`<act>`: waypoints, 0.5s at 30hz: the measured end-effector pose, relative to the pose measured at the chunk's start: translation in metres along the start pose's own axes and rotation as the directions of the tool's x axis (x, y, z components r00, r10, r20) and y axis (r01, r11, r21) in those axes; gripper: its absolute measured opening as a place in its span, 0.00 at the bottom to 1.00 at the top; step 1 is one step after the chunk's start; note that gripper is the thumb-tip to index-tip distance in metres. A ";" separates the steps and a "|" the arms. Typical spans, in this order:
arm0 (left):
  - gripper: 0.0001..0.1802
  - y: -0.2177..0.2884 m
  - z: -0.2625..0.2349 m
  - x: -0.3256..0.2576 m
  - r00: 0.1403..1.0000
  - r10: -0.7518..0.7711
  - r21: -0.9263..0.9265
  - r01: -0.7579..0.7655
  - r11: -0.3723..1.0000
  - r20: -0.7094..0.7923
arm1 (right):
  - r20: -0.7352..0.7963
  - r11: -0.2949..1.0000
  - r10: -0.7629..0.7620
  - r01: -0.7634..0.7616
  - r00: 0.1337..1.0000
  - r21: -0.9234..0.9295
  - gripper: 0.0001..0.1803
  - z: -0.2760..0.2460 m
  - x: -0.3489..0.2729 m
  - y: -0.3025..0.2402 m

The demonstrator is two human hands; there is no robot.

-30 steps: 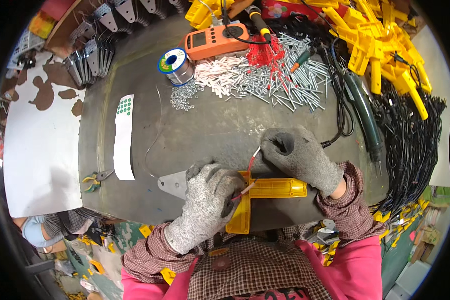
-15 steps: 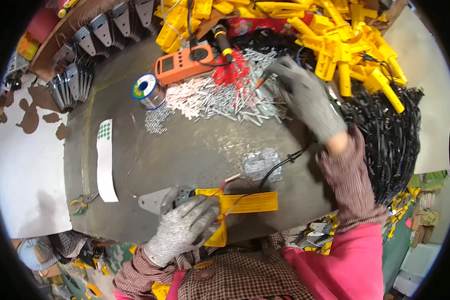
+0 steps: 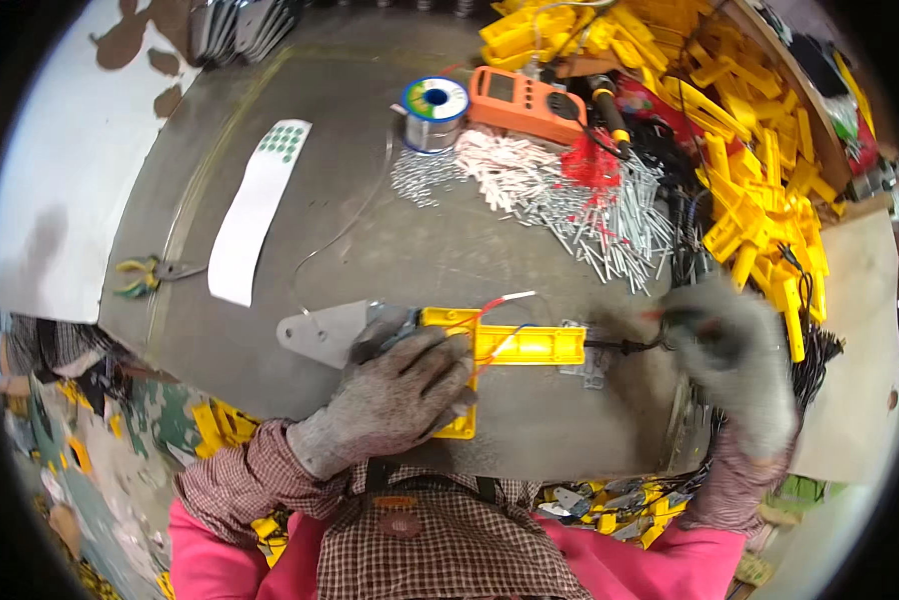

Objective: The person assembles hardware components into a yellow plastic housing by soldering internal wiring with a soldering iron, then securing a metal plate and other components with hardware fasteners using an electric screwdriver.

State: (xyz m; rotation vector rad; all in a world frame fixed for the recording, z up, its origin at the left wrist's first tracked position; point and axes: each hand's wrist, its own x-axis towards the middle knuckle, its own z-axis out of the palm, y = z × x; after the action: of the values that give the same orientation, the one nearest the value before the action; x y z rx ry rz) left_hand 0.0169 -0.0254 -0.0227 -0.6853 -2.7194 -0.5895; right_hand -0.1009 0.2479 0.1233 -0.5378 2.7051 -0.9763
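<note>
Knit-gloved hands (image 3: pixel 402 385) on glossy yellow plastic housing (image 3: pixel 515 344)

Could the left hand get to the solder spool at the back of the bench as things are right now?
Probably yes. The left hand presses on the yellow part, and bare benchtop lies between it and the solder spool; only a thin loose wire crosses there. It would have to let go of the part first.
</note>
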 end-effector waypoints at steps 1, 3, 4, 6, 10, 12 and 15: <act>0.24 -0.001 0.000 0.001 0.999 0.045 0.019 -0.044 0.999 -0.015 | 0.164 0.963 -0.228 0.248 0.960 -0.110 0.13 0.011 0.013 0.022; 0.23 -0.006 0.005 -0.002 0.996 0.085 0.021 -0.084 0.996 -0.032 | 0.007 0.956 -0.281 0.281 0.960 -0.088 0.07 0.032 0.012 0.009; 0.23 -0.007 0.006 -0.004 0.990 0.136 0.032 -0.135 0.990 -0.036 | -0.106 0.953 -0.302 0.304 0.947 -0.002 0.05 0.040 0.006 -0.004; 0.23 -0.005 0.003 -0.005 0.990 0.132 0.022 -0.131 0.991 -0.056 | -0.289 0.762 -0.270 0.388 0.918 0.519 0.08 0.075 -0.010 -0.017; 0.24 -0.008 0.011 -0.011 0.985 0.161 -0.038 -0.164 0.986 -0.053 | -0.091 0.915 -0.378 0.387 0.921 0.111 0.13 0.104 0.008 -0.024; 0.23 -0.005 0.004 -0.011 0.990 0.135 -0.054 -0.138 0.989 -0.051 | -0.070 0.914 -0.369 0.375 0.927 0.154 0.13 0.111 0.010 -0.016; 0.23 -0.007 0.005 -0.010 0.988 0.146 -0.112 -0.150 0.982 -0.042 | -0.105 0.906 -0.338 0.354 0.935 0.233 0.13 0.122 0.011 -0.011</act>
State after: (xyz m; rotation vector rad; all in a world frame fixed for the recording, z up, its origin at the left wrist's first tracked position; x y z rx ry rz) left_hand 0.0208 -0.0322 -0.0332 -0.8891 -2.5914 -0.7189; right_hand -0.0686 0.1662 0.0377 -0.9728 2.5310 -1.4197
